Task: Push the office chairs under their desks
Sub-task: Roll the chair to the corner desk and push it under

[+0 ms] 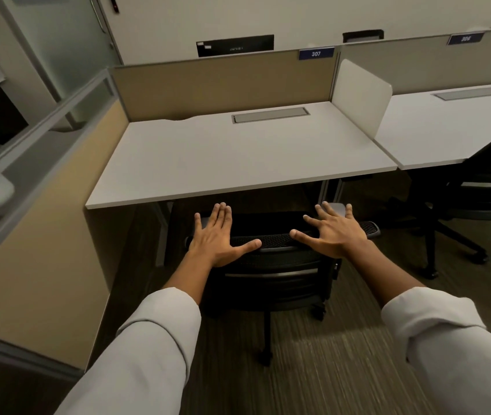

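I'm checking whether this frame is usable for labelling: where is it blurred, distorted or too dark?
Head view: carpet and sleeves streak with motion blur; wide-angle bends the desk edges; the chair beneath sits in deep shadow; both hands read sharp enough.

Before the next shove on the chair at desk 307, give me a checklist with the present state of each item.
1. Left hand flat on the top edge of the mesh chair back, fingers spread: ok.
2. Right hand likewise on that top edge, fingers spread: ok.
3. Chair lined up with the opening under desk 307: ok; it sits a bit right of centre.
4. Seat already under the desktop edge: ok, the back remains outside.
5. Armrests clear the desktop: cannot tell.
6. Neighbouring chair at desk 306 pushed in: not ok, it stands out from the desk.
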